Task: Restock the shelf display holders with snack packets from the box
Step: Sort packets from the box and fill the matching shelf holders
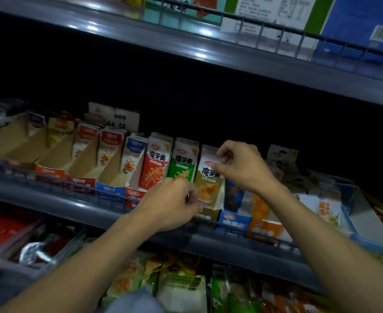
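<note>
Both hands pinching an olive packet (pixel 209 177) reading 魔芋爽, left hand (pixel 172 204) low, right hand (pixel 240 166) at top

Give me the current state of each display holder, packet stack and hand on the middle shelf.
Left hand: pinching the olive packet's lower edge.
Right hand: pinching its top.
Olive-yellow snack packet: upright in its holder.
Red packet stack: full, upright.
Green packet stack: full, upright.
Brown cardboard holders: nearly empty.

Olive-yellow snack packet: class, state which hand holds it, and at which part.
The right hand pinches the olive-yellow packet at its top edge; the left hand grips its lower front.
</note>
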Demonstrator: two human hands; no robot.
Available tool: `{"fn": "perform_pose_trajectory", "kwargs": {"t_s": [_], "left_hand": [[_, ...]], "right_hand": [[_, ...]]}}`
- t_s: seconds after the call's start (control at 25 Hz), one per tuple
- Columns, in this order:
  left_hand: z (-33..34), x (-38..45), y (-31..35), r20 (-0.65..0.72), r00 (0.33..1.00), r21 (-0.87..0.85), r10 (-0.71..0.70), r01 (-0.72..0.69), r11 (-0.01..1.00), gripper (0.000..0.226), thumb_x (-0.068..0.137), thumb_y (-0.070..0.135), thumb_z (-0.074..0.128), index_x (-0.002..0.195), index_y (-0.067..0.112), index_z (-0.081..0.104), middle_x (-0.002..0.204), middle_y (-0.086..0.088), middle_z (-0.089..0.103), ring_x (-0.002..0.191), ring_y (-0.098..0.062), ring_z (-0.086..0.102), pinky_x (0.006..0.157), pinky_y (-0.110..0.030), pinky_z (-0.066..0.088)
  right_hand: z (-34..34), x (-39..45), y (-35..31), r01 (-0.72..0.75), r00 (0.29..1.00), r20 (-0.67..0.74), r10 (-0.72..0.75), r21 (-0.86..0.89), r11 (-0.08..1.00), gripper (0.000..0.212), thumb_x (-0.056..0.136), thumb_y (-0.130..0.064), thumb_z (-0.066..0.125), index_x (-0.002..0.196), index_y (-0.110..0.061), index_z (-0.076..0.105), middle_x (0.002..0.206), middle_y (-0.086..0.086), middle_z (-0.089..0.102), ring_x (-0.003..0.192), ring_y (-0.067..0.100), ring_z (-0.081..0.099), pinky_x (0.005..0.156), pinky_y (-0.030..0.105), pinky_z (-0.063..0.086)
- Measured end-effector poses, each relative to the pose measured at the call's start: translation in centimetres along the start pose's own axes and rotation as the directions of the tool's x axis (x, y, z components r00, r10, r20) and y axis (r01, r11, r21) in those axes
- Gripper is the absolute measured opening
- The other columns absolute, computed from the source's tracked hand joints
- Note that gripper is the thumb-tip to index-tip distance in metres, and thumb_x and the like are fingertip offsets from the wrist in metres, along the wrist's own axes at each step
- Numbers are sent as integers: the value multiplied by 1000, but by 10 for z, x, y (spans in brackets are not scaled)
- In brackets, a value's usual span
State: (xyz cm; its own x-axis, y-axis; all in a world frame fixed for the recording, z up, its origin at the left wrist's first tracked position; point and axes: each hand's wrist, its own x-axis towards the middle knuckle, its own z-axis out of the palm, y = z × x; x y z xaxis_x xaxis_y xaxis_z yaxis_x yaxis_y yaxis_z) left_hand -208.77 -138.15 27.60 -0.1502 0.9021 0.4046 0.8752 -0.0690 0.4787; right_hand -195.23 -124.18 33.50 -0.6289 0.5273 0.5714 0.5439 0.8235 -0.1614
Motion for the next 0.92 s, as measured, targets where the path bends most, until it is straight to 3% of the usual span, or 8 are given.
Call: {"fn": "perform_pose_trajectory", "kwargs": {"t_s": [0.24, 0.44, 0.56, 0.68, 0.92], "left_hand": [[-65, -79, -55, -3, 983, 140, -183, 182, 973, 22, 83, 46, 68, 73, 27, 61, 75, 12, 63, 75, -11, 61, 69, -33, 54], [-116, -176, -108, -52, 930, 315, -363, 360, 878, 22, 84, 46, 65, 75, 28, 55, 70, 14, 56, 74, -10, 53, 61, -29, 38], [-139, -246, -137, -86, 871, 376, -483, 477, 794, 24, 85, 47, 61, 74, 30, 48, 78, 11, 54, 85, -18, 57, 67, -30, 41], [-153, -312, -158, -147, 807, 414, -572, 576, 705, 20, 87, 47, 58, 84, 27, 54, 88, 5, 61, 93, -23, 61, 71, -31, 47], [-159, -428, -184, -265, 630, 384, -730, 763, 519, 22, 90, 52, 54, 88, 30, 56, 94, 7, 63, 86, -16, 55, 66, -30, 40]], "right_hand": [[37, 14, -119, 172, 977, 117, -176, 48, 984, 17, 80, -34, 71, 90, -23, 64, 79, -8, 63, 79, 15, 61, 71, 41, 54], [89, 12, -236, 342, 906, 205, -369, 156, 927, 16, 81, -34, 72, 83, -23, 60, 79, -8, 61, 79, 15, 59, 68, 34, 49], [126, 2, -307, 434, 834, 245, -495, 262, 862, 17, 81, -34, 71, 84, -21, 60, 80, -8, 61, 80, 16, 60, 67, 35, 49], [161, -16, -375, 476, 758, 283, -587, 375, 795, 18, 82, -34, 71, 90, -21, 63, 83, -8, 62, 81, 16, 60, 70, 38, 52], [230, -58, -498, 535, 595, 339, -728, 509, 674, 17, 75, -34, 71, 81, -24, 59, 84, -9, 65, 85, 20, 62, 72, 36, 52]]}}
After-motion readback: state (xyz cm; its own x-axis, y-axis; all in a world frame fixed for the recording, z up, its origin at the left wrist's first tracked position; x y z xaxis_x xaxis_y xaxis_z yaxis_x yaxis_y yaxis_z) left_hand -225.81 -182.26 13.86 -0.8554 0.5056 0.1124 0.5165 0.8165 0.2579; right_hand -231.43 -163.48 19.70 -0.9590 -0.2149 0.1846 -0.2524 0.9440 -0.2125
